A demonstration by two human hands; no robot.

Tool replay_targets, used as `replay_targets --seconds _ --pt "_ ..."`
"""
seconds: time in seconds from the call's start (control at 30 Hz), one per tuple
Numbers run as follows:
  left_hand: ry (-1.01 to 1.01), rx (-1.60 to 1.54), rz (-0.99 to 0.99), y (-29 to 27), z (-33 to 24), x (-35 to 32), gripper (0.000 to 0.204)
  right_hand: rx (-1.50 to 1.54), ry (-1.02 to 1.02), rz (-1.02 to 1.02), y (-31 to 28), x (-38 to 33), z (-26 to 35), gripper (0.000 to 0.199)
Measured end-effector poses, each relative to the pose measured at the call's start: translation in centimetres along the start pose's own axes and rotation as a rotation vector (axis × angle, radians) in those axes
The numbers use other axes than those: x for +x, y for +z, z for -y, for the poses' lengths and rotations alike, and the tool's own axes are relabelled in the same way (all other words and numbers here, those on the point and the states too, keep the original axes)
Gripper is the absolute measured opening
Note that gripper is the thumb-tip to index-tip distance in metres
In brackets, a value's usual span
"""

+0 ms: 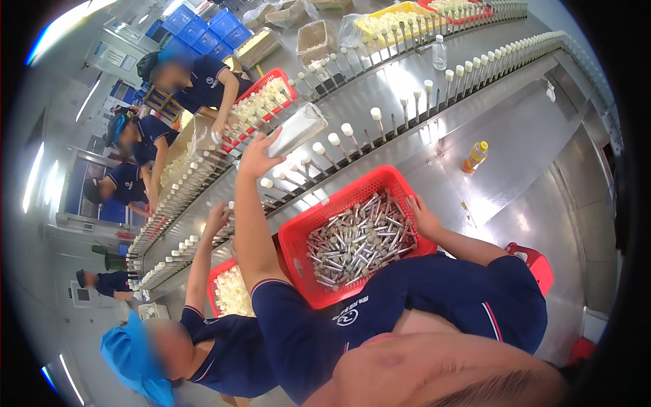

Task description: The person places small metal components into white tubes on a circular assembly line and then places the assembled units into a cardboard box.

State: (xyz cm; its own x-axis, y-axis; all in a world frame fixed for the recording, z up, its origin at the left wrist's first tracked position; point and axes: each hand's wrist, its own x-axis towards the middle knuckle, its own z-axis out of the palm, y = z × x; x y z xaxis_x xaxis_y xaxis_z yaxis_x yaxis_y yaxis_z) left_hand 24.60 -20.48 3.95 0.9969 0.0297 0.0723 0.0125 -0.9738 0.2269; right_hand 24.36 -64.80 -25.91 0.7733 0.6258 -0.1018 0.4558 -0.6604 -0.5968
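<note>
My left hand (259,157) reaches up over the conveyor line with its fingers spread and nothing gripped. Beside its fingertips lies a clear, whitish plastic bag or box (300,129); whether they touch I cannot tell. Metal pins with white tips (334,140) stand in a row by the hand. My right hand (424,218) is closed on the right rim of a red plastic basket (298,234), its fingers partly hidden. Many loose metal pins with greyish heads (359,237) fill the basket in front of my body.
A co-worker in a blue cap (139,353) reaches to the line at my left, near a basket of cream pieces (232,293). More people work across the conveyor (407,64). A bottle with a yellow cap (476,157) and a clear bottle (439,53) stand to the right.
</note>
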Motion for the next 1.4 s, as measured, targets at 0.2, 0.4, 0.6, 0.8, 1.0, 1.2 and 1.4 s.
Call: replay_targets --seconds 0.2,0.4,0.6,0.8,1.0,1.2,1.4 --pt "0.019 0.014 0.025 6.6 2.0 -1.0 0.077 0.005 0.028 0.046 -1.9 0.0 1.8 0.069" --pt "-0.031 -0.041 0.000 8.0 -0.1 1.1 0.075 0.004 0.012 0.040 -1.7 0.0 1.4 0.075" --pt "0.050 -0.053 0.072 7.4 -2.4 2.4 0.076 0.032 -0.028 0.000 -1.1 0.3 0.8 0.074" --pt "0.107 0.005 0.024 2.7 -2.6 3.1 0.078 0.076 0.041 0.034 -0.3 0.3 0.3 0.075" --pt "0.115 -0.015 -0.075 -0.3 -1.9 3.1 0.077 0.080 0.055 0.069 -1.4 0.3 0.9 0.075" --pt "0.117 0.001 -0.036 0.3 -1.9 3.2 0.079 0.058 0.022 0.025 -1.0 0.4 0.6 0.075" --pt "0.101 -0.082 -0.013 2.0 -3.8 4.5 0.079 0.036 0.046 0.065 -1.5 0.3 0.9 0.075"
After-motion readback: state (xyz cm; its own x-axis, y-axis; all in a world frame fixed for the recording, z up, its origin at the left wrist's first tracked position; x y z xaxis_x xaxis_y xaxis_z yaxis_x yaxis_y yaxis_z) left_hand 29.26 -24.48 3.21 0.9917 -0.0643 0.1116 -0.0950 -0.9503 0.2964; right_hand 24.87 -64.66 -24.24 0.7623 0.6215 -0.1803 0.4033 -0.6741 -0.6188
